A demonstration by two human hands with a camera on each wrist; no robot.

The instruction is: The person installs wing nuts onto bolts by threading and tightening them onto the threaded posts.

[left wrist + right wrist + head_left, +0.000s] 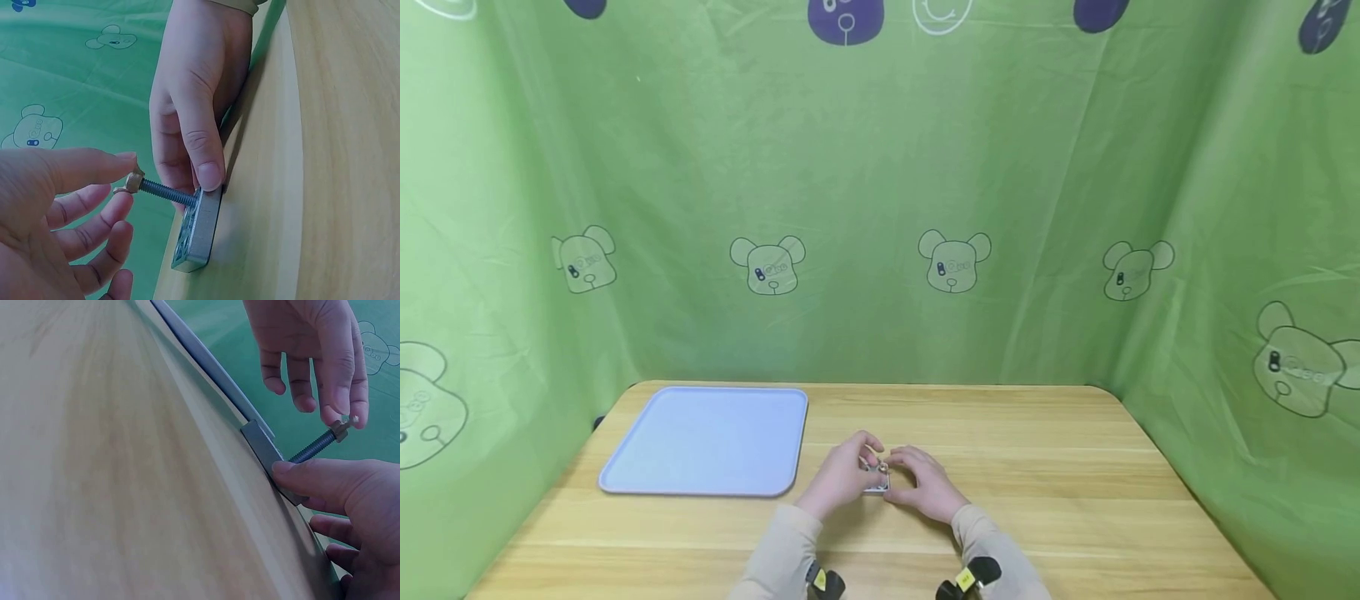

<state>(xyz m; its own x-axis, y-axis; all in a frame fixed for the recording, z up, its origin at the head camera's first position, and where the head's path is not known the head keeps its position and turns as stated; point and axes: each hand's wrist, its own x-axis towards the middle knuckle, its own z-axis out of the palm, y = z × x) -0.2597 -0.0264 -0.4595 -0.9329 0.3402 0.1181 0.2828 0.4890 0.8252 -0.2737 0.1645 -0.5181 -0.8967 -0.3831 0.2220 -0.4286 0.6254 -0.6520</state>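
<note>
1. Head: two hands meet over a small metal block (877, 491) on the wood-look table (1075, 467). L hand (842, 477) is over the block's left part, R hand (927, 487) at its right edge; exact finger contact is too small to tell here. Blue tray (715, 442) is left of the grip, apart from it; green curtain (865, 167) w/ bear prints hangs beyond.
2. L wrist: L hand pinches a brass-coloured nut (134, 182) btwn thumb & fingertip; other fingers loosely curled below. From that pinch a threaded bolt (165, 191) runs to the block's patterned face. R hand grips the block's end, thumb on its side, close to the bolt.
3. R wrist: R thumb presses the block's side, fingers partly hidden behind. Nut & L fingertips sit just past the R thumb, at the bolt's far end. Tray rim shows beyond the block.
</note>
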